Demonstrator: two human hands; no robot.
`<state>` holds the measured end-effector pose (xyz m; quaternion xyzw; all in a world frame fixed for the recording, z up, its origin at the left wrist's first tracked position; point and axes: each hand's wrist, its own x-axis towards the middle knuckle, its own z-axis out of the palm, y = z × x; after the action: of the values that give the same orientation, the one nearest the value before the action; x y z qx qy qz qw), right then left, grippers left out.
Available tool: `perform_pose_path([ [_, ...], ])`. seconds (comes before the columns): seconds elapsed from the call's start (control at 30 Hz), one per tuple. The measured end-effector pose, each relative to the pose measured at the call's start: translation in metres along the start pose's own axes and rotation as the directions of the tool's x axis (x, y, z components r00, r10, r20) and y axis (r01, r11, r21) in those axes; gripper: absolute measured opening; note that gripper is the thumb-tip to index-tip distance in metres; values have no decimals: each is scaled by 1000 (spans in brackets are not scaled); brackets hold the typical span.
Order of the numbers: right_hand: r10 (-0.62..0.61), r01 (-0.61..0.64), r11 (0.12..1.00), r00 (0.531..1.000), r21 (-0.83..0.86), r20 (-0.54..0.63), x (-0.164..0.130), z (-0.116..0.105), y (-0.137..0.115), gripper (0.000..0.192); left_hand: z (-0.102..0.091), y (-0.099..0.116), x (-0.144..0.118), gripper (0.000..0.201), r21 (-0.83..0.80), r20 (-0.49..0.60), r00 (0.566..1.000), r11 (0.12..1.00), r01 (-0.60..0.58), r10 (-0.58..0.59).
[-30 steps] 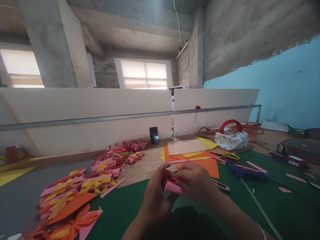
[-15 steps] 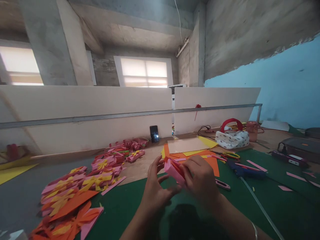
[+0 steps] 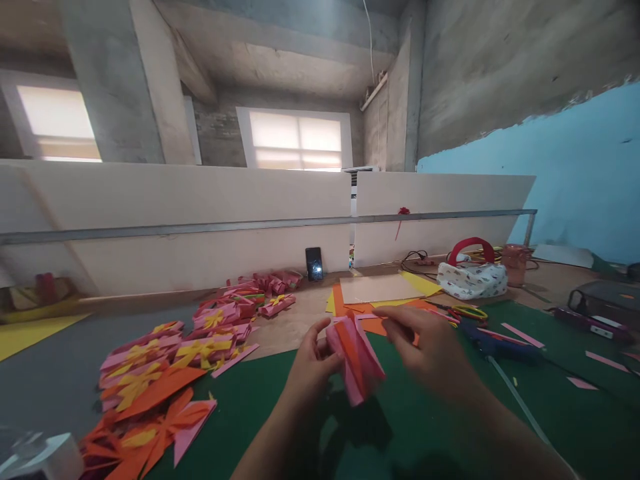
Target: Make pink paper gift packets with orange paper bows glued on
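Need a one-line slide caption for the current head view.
The left hand holds folded pink-and-orange paper above a green surface, the right hand beside it.

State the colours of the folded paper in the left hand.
Folded paper: pink and orange, best seen in the head view.

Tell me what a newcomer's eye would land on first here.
Probably the folded pink-and-orange paper in the person's left grip, with the right grip close by, above the green mat. Next might come the heap of pink, orange and yellow paper pieces to the left. The bright blue wall at the far right also stands out.
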<state>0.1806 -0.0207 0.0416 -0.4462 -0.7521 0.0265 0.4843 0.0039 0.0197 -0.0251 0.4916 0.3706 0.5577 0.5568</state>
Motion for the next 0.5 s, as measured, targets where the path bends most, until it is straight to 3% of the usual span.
perform_pose_path([
  [0.1, 1, -1, 1000, 998, -13, 65, 8, -12, -1, 27, 1, 5, -2, 72, 20, 0, 1000, 1000, 5, -5],
  [0.2, 8, -21, 999, 969, 50, 245, 20, -6, 7, 32, -2, 11, -3, 69, 68, -10, 1000, 997, -21, 22],
  [0.3, -68, -8, 987, 882, 159, 467, 32, 10, 19, 39, -9, 18, -3, 63, 156, -12, 999, 987, -48, 50],
  [0.37, -113, -61, 960, 807, 272, 579, 37, 23, 27, 34, -13, 23, -3, 58, 256, -8, 998, 964, -65, 70],
  [0.5, -94, -259, 874, 740, 412, 666, 38, 44, 40, 15, -18, 25, -1, 48, 413, -24, 988, 902, -127, 150],
])
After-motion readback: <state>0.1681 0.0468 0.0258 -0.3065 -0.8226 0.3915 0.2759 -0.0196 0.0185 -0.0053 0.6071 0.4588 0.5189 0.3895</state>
